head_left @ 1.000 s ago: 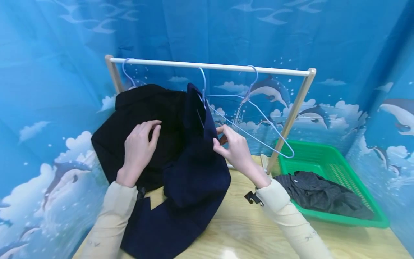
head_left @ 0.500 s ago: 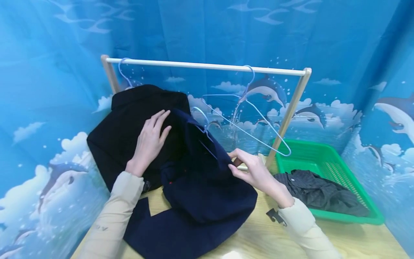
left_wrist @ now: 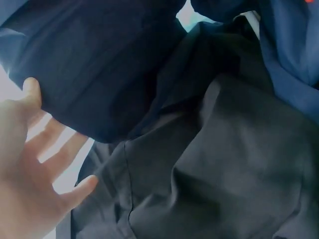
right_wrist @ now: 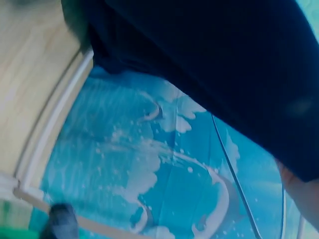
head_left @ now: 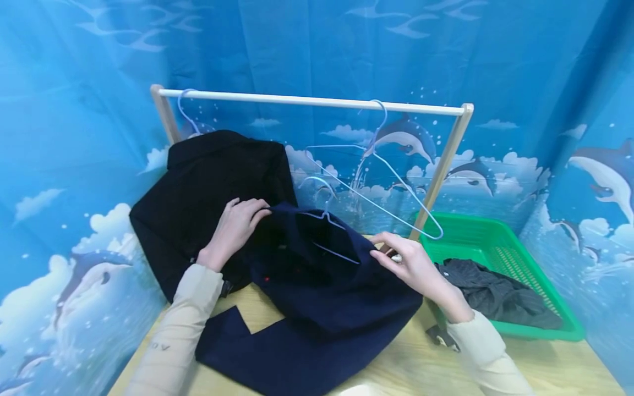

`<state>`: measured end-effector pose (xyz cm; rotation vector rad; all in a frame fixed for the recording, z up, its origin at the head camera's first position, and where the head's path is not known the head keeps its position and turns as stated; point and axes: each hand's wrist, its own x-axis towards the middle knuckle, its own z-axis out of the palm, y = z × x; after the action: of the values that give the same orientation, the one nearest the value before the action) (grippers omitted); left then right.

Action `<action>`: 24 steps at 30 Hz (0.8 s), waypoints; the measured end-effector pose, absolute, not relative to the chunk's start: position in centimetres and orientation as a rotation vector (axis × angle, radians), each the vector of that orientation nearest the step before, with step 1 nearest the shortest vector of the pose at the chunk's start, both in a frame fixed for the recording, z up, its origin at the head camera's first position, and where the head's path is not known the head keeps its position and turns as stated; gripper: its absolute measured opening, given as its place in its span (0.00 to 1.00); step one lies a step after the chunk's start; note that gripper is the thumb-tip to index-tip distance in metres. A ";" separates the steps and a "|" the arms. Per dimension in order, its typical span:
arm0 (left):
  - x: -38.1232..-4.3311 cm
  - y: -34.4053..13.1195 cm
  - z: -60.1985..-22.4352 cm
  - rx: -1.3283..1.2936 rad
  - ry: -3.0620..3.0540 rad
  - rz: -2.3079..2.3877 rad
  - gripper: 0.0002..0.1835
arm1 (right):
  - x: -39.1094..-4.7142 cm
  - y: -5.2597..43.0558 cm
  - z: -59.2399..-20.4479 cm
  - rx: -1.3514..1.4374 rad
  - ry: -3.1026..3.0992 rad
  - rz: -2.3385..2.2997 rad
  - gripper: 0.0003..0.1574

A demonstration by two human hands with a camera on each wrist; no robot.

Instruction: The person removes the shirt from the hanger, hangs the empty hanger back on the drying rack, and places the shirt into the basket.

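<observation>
A dark navy long-sleeved top [head_left: 342, 308] lies partly spread over the table, its neck opening facing up. Inside that opening sits a light blue hanger [head_left: 325, 212], with its hook free above the cloth and off the rail. My left hand [head_left: 235, 224] pinches the left edge of the opening; in the left wrist view its thumb [left_wrist: 31, 89] lies over the navy cloth with fingers behind the edge. On the other side, my right hand [head_left: 413, 264] pinches the right shoulder edge between thumb and fingers. In the right wrist view the cloth hides most of that hand.
A black garment [head_left: 208, 181] hangs at the left of the rack's white rail [head_left: 277, 99]. Right of it hangs a bare hanger [head_left: 396, 176]. A green basket [head_left: 520, 247] holding a dark grey garment [head_left: 500, 297] stands on the wooden table [head_left: 436, 374] at the right.
The navy top and its hanger have come down off the rail toward me. My right hand has moved right and down with its edge; my left hand has moved right and taken hold of the other edge.
</observation>
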<state>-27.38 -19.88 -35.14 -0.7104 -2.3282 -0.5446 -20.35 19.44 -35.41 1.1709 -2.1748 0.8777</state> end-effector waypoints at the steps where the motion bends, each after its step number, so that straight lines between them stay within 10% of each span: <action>1: -27.3 -19.8 -35.3 -0.705 -2.325 -0.547 0.07 | -20.4 19.6 -35.2 1.130 -2.183 0.848 0.17; 24: -24.9 -16.6 -37.5 -0.404 -2.170 -0.685 0.11 | -19.5 23.0 -36.5 0.362 -2.004 0.712 0.07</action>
<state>-24.91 -16.56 -37.52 -0.4040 -2.1695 -0.6854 -19.50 23.03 -36.46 0.3621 -2.0042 0.7116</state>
